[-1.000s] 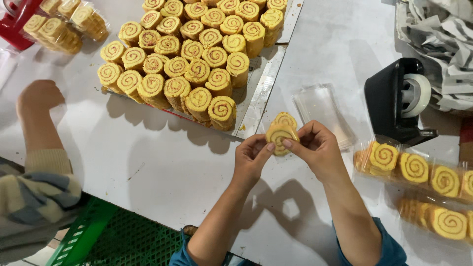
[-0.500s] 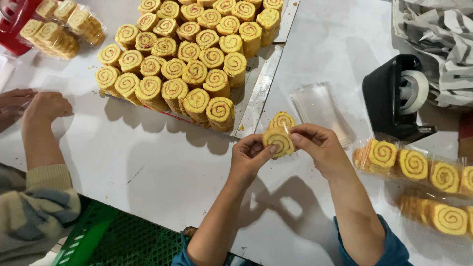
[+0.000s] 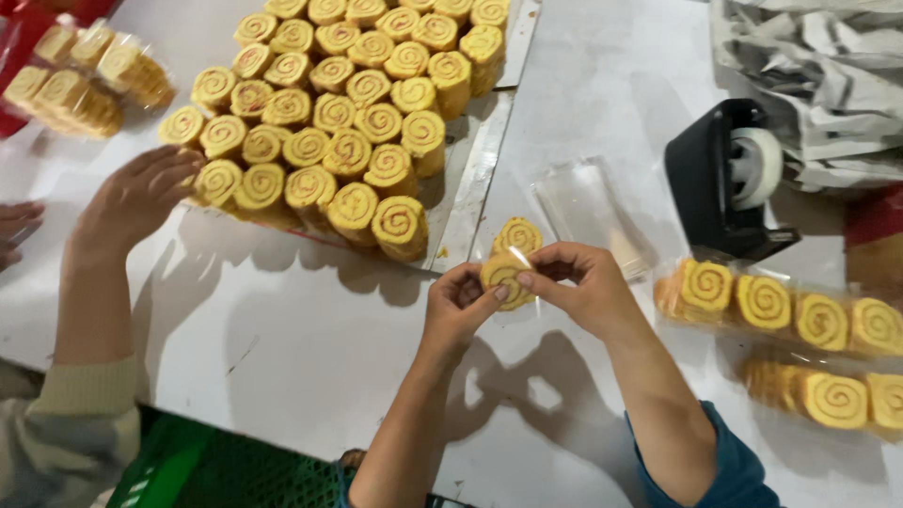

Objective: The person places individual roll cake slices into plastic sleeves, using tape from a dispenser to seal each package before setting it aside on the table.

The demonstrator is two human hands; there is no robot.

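Observation:
My left hand and my right hand meet above the white table, both pinching a yellow swirl cookie between thumbs and fingers. Just behind it lies a second swirl cookie, and a clear plastic bag sits right of that. A metal tray stacked with several swirl cookies stands to the upper left of my hands.
A co-worker's hand reaches toward the tray's left side. A black tape dispenser stands at the right. Bagged cookie rows lie at the right edge; more bagged cookies are top left. A green crate sits below the table edge.
My hands keep hold of the cookie, shifting only slightly. The co-worker's hand has moved from the left edge toward the tray of cookies.

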